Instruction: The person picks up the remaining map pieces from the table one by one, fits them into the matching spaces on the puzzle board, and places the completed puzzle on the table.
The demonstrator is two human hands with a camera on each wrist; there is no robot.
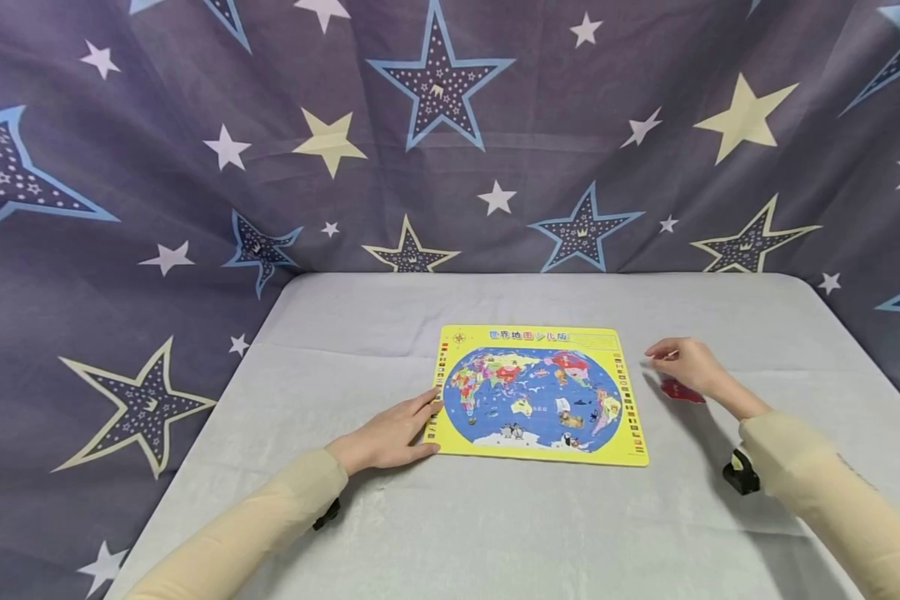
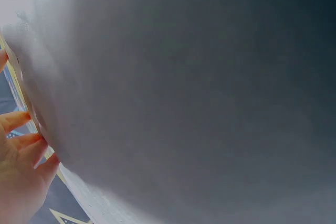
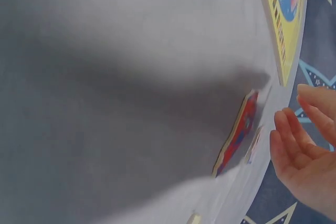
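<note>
A world map puzzle board (image 1: 480, 454) with a yellow border lies flat on the table, its blue oval filled with colourful continents. My left hand (image 1: 397, 432) rests at the board's left edge, fingertips touching the border; the left wrist view also shows these fingers (image 2: 18, 153) along the edge. Right of the board, my right hand (image 1: 686, 365) hovers with bent, loosely spread fingers and nothing between them. A red puzzle piece (image 1: 681, 392) lies on the table just below that hand. The right wrist view shows the piece's thin pale edge.
A smaller flat piece (image 3: 254, 145) lies beside the red one, and a pale bit (image 3: 194, 217) shows at the bottom of the right wrist view. A light grey cloth covers the table (image 1: 495, 533). Behind and at the sides hangs a dark star-patterned curtain (image 1: 435, 183).
</note>
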